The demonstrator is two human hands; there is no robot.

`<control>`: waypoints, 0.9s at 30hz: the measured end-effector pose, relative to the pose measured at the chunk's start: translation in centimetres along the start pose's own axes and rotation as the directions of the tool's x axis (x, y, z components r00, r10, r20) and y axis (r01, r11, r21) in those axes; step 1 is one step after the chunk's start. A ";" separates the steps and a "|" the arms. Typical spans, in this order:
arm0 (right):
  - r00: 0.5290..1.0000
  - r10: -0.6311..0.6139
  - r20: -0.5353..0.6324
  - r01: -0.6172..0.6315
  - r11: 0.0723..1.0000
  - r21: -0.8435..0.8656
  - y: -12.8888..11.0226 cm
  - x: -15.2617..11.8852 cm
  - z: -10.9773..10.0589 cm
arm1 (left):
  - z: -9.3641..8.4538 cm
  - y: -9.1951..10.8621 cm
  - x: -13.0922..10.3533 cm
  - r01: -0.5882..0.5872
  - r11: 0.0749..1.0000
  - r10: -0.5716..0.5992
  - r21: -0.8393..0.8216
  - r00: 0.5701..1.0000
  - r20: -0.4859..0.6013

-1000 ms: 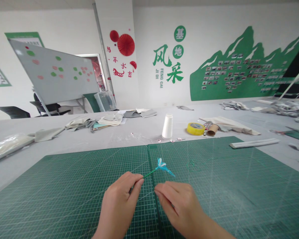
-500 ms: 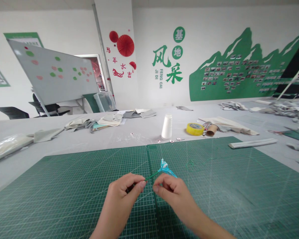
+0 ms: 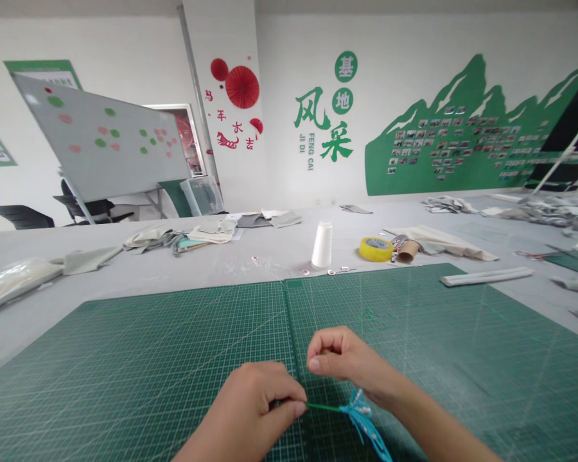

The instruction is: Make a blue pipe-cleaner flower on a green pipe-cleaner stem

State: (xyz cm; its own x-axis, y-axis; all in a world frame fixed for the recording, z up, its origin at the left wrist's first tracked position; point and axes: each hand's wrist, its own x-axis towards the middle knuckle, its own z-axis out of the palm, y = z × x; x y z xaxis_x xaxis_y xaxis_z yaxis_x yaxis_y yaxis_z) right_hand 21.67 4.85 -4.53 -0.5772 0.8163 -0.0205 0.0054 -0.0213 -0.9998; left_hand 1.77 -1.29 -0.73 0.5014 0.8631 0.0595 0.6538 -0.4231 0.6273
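Note:
My left hand [image 3: 262, 407] pinches one end of a thin green stem [image 3: 324, 407] between thumb and forefinger. At the stem's other end hangs a bright blue tassel [image 3: 363, 420] with white bits, below my right wrist. My right hand [image 3: 341, 354] is raised above the stem with fingers curled and thumb near the fingertips; whether anything fine lies between them is too small to make out. Both hands are over the green cutting mats [image 3: 173, 340].
Beyond the mats stand a white thread cone [image 3: 322, 245], a yellow tape roll [image 3: 376, 249] and a cardboard tube [image 3: 407, 251]. A rolled white strip [image 3: 486, 277] rests over the right mat's edge. Cloth pieces [image 3: 212, 231] lie farther back.
The stem and blue tassel have swung down and to the right, the tassel now lower. My left hand has moved down and right; my right hand has shifted slightly up and right.

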 end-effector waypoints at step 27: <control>0.811 -0.578 -0.090 0.282 0.521 -0.806 0.0 -1.8 3.9 | 0.9 -2.1 0.2 0.178 0.981 -0.120 0.076 0.866 -0.486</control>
State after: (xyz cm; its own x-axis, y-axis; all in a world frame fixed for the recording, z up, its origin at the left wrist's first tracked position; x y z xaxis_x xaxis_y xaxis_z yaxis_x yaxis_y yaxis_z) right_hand 19.53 1.07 -4.47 -0.3978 0.7262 0.5608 0.4977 0.6842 -0.5330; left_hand 1.00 -0.45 -2.69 0.0809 0.9319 0.3535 0.7737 -0.2823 0.5671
